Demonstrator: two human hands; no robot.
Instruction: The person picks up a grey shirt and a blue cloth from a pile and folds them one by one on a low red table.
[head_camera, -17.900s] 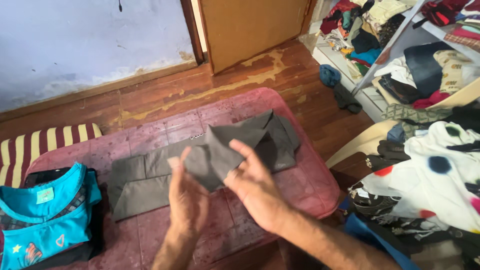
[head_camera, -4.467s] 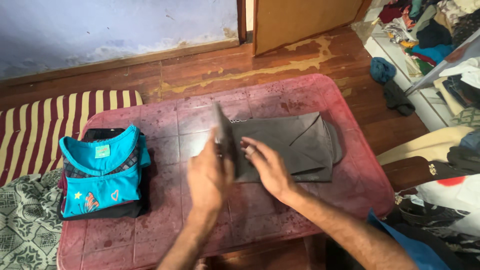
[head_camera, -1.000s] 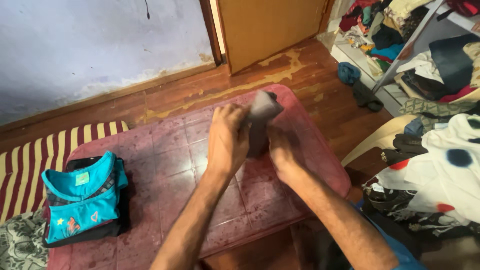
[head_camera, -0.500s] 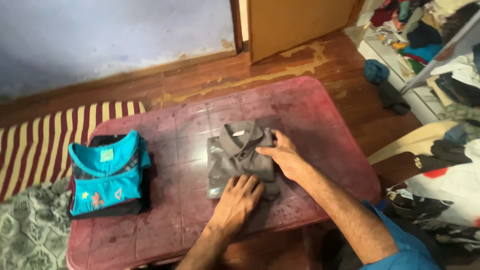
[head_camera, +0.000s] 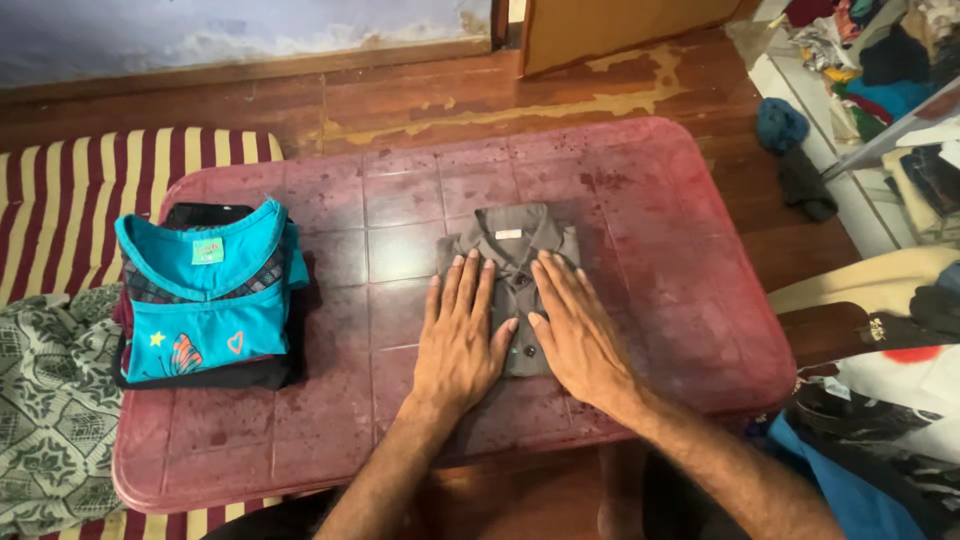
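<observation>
A grey collared shirt (head_camera: 515, 240), folded into a small rectangle with its buttons up, lies in the middle of the red plastic table (head_camera: 640, 200). My left hand (head_camera: 458, 335) lies flat on its left half, fingers spread. My right hand (head_camera: 576, 330) lies flat on its right half, fingers pointing to the collar. Neither hand grips anything. A stack of folded clothes with a turquoise child's top (head_camera: 205, 290) on it sits at the table's left end.
A striped red and cream mat (head_camera: 60, 210) and a patterned green cloth (head_camera: 45, 410) lie on the floor at left. Shelves with piled clothes (head_camera: 890, 90) stand at right, with loose garments (head_camera: 795, 165) on the wooden floor. A door (head_camera: 610, 25) is at the back.
The shirt was folded down from a long strip to a small rectangle and laid collar up. In the last half second both hands moved from its edges to lie flat on top.
</observation>
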